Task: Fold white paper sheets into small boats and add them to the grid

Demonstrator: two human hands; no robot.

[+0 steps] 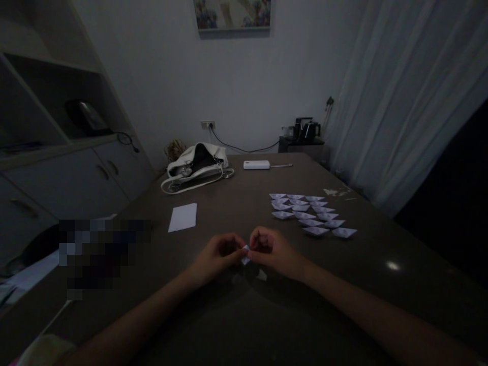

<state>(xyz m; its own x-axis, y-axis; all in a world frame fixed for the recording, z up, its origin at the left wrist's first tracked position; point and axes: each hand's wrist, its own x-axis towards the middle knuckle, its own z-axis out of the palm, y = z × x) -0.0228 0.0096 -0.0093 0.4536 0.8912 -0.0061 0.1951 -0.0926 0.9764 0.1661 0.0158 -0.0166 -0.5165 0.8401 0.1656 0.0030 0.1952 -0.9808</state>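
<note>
Between both hands is a small folded piece of white paper [246, 260], pinched at its two sides just above the table. My left hand [220, 254] grips its left side with thumb and forefinger. On the other side, my right hand [271, 249] pinches it, the remaining fingers curled. Much of the paper hides behind the fingertips, so its full shape cannot be made out. To the right, several folded paper boats [305, 216] stand in rough rows. A stack of white paper sheets [183, 217] lies flat to the left.
A white handbag [200, 165] sits at the table's far left. Beside it at the back lies a white power strip-like device [256, 165] with a short cable. Paper scraps [337, 192] lie near the right edge. Cabinets [76, 178] line the left; a curtain [373, 101] hangs right.
</note>
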